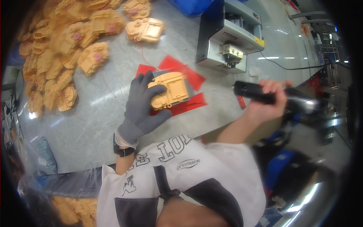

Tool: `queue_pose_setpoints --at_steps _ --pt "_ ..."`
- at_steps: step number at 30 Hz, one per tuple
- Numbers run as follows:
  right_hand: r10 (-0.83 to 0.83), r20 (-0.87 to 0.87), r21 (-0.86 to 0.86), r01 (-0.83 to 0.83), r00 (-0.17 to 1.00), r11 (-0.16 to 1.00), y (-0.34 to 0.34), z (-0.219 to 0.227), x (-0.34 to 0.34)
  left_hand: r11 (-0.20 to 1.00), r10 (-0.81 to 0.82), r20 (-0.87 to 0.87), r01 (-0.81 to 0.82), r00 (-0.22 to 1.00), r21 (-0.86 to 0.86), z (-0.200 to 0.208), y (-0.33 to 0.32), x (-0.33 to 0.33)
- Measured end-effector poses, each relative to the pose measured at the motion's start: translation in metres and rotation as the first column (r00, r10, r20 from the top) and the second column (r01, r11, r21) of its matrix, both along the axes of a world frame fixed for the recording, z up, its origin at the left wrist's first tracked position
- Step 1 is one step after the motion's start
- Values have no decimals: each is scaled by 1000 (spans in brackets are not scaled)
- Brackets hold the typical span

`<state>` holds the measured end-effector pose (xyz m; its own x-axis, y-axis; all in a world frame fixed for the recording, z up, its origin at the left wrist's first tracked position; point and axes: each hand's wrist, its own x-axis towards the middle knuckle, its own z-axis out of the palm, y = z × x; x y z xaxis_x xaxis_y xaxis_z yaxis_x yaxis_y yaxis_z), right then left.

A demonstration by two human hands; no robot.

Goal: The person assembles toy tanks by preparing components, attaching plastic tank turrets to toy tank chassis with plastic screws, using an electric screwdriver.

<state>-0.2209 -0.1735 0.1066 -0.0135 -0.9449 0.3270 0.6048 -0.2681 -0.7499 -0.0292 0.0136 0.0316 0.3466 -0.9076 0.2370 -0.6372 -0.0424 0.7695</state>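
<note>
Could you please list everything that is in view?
Orange part: one, light orange, picture centre
Red flat pieces: several, red, around that part
Black tool: one, black, held, right of centre
Piled parts: many, light orange, upper left
Machine: one, pale grey and black, top, right of centre
Small red item: one, red, below the black tool
Cable: one, dark, right of the machine
Blue item: one, blue, top edge
Table: one, grey, mid picture
Lower parts: several, orange, lower left
Shirt: one, white and dark grey, bottom
Watch: one, black, left wrist
Far right: too blurred to count
Left hand: one, grey-gloved, fingers over the orange part
Right hand: one, bare, around the black tool
</note>
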Motion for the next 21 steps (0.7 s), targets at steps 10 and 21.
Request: queue_pose_setpoints --at_steps 10,21 --pt "-135 -311 -285 43 941 957 -25 10 60 995 -24 -325 -10 945 -102 3 9 2" --pt "479 -219 -326 -527 850 785 74 10 53 998 48 -236 -55 971 -20 -1 12 12"
